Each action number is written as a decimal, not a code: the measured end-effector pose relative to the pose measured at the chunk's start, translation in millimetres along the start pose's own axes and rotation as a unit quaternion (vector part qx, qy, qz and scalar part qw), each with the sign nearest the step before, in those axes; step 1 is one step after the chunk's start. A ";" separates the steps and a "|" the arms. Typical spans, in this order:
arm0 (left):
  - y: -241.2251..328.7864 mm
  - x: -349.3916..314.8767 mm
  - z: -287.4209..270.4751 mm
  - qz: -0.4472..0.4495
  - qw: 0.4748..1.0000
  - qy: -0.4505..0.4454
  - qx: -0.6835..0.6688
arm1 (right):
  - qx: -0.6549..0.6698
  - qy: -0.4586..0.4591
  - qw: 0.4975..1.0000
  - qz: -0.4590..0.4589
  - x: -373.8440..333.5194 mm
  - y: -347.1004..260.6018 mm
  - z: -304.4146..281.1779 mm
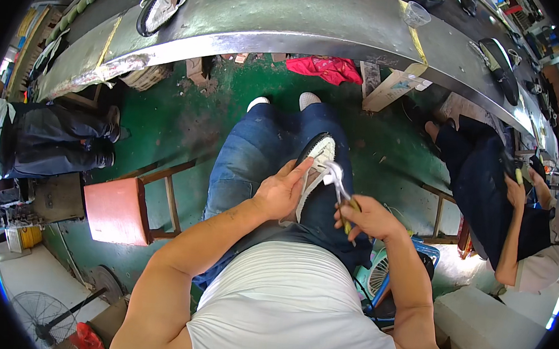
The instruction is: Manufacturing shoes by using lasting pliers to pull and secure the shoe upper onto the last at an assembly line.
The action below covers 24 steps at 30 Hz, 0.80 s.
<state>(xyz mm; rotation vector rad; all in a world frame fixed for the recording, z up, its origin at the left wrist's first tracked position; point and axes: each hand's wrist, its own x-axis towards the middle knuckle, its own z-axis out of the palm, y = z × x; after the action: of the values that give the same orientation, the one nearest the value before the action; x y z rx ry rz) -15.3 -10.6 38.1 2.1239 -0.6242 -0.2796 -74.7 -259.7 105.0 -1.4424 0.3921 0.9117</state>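
A shoe (322, 150) with a black sole edge and a white underside lies across my thighs, toe pointing away from me. My left hand (279, 193) presses on its left side, fingers along the edge, holding it in place. In my right hand (366, 217) is a pair of pincers (338, 178) with a curved metal head and yellowish handles. The pincers' head is at the shoe's right side, by a small white piece (329, 178). Whether the jaws grip that piece is too small to tell.
A long metal-edged bench (289, 36) runs across ahead, bearing a shoe (165, 4) and a clear plastic cup (416, 14). A stool with a pinkish seat (116, 210) stands left. A person (486, 182) sits at right; another (62, 136) is at left. A fan (376, 275) sits behind my right.
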 end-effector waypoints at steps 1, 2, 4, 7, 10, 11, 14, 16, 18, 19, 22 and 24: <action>2.8 2.9 -1.3 0.002 0.999 -0.024 0.034 | -0.083 0.054 0.994 -0.044 -0.6 -3.3 -1.3; 5.7 4.0 -1.9 0.004 0.996 -0.048 0.069 | -0.083 0.056 0.994 -0.044 3.1 -7.4 1.6; 10.7 1.2 -3.5 0.014 0.993 -0.066 0.100 | -0.198 0.146 0.954 -0.174 18.8 -18.0 11.4; 9.9 -8.3 -0.5 0.001 0.990 -0.070 0.122 | -0.312 0.133 0.929 -0.150 38.9 -18.7 5.3; 7.1 -18.0 10.7 -0.070 0.996 -0.024 0.057 | -0.340 0.130 0.916 -0.167 35.4 -17.1 7.6; 7.7 -21.1 13.5 -0.115 0.993 0.004 0.002 | -0.355 0.140 0.901 -0.205 31.4 -12.6 10.8; 13.8 -13.8 6.0 -0.215 0.969 -0.123 -0.003 | -0.444 0.155 0.838 -0.277 20.3 8.2 25.5; -4.8 -29.2 2.1 -0.174 0.966 -0.158 -0.109 | -0.481 0.139 0.833 -0.234 21.9 22.7 25.3; -15.2 -30.1 -4.6 -0.131 0.949 -0.188 -0.216 | -0.480 0.135 0.841 -0.210 19.1 17.5 22.6; -7.3 -32.0 -17.3 -0.146 0.939 -0.208 -0.231 | -0.479 0.135 0.841 -0.214 16.2 18.1 24.5; 3.5 -40.4 -26.2 -0.143 0.945 -0.184 -0.229 | -0.435 0.151 0.845 -0.273 14.3 17.6 21.0; -6.3 -39.6 -19.3 -0.144 0.962 -0.140 -0.185 | -0.336 0.163 0.896 -0.240 19.7 29.9 15.3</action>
<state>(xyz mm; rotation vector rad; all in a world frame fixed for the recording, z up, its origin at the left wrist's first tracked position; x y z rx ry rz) -38.8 26.8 43.2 1.8184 -0.3807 -0.8054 -88.7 -243.0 72.6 -2.2185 -0.0691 0.3965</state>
